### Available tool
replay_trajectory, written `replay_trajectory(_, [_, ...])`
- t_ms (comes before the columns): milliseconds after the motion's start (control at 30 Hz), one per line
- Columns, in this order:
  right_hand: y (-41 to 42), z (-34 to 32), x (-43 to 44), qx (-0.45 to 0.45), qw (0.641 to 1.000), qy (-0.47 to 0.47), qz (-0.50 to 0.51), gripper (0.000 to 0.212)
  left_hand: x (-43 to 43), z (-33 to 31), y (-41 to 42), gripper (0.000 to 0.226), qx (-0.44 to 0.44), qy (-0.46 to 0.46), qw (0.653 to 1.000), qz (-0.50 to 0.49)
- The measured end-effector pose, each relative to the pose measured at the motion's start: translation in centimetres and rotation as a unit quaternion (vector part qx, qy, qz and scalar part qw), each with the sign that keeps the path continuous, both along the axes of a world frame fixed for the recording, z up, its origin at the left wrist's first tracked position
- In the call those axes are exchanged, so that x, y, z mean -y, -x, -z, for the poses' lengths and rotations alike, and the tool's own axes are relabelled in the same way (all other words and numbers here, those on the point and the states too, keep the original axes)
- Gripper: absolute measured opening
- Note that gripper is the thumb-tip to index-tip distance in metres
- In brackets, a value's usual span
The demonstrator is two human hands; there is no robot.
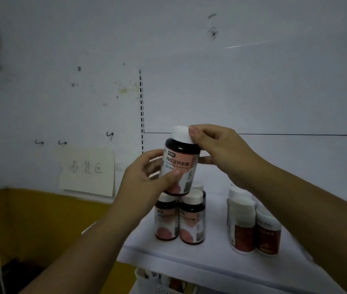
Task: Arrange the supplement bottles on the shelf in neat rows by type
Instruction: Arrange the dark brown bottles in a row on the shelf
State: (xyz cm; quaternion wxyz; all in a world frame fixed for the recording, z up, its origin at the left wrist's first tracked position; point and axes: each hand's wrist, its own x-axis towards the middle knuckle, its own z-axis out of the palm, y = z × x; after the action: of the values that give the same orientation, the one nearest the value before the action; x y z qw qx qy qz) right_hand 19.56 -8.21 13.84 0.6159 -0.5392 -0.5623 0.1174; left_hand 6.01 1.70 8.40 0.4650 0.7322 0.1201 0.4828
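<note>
A dark bottle with a pink label and white cap [181, 158] is held in the air above the white shelf [210, 259]. My left hand [147, 177] grips its body from the left. My right hand [217, 145] pinches its cap and upper side from the right. Directly below stand two matching pink-label bottles [180, 219] side by side, with more caps partly hidden behind them. To the right stands a group of white bottles with red-brown labels [255, 228], in rows running back.
A paper sign with handwriting [88, 169] hangs on the wall at left, above a yellow wall band. The slotted shelf upright [141, 111] rises behind the bottles. A white basket [157, 283] shows under the shelf. A thin cord hangs at far left.
</note>
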Motion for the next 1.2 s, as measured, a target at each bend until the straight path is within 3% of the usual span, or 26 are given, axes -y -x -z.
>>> replay_trajectory(233, [-0.9, -1.7, -7.0, -0.005, 0.998, 0.003, 0.064, 0.034, -8.4, -3.5, -1.1, 0.052, -0.112, -0.056, 0.989, 0.072])
replay_trajectory(467, [-2.5, -0.7, -12.1, 0.011, 0.990, 0.078, 0.114, 0.026, -15.6, -1.9, -3.8, 0.065, -0.148, -0.035, 0.977, 0.150])
replay_trajectory(767, [-4.5, 1.5, -14.3, 0.039, 0.976, 0.145, 0.156, 0.020, -19.6, 1.4, -6.7, 0.042, -0.160, 0.010, 0.960, 0.229])
replay_trajectory(1000, [-5.5, 1.7, -14.4, 0.170, 0.948, 0.174, 0.205, 0.015, -19.5, 2.8, -7.1, 0.039, -0.164, 0.032, 0.962, 0.217])
replay_trajectory(1200, [-6.0, 1.1, -14.4, 0.193, 0.944, 0.199, 0.181, 0.024, -19.5, 2.7, -6.6, 0.039, -0.180, 0.034, 0.961, 0.210])
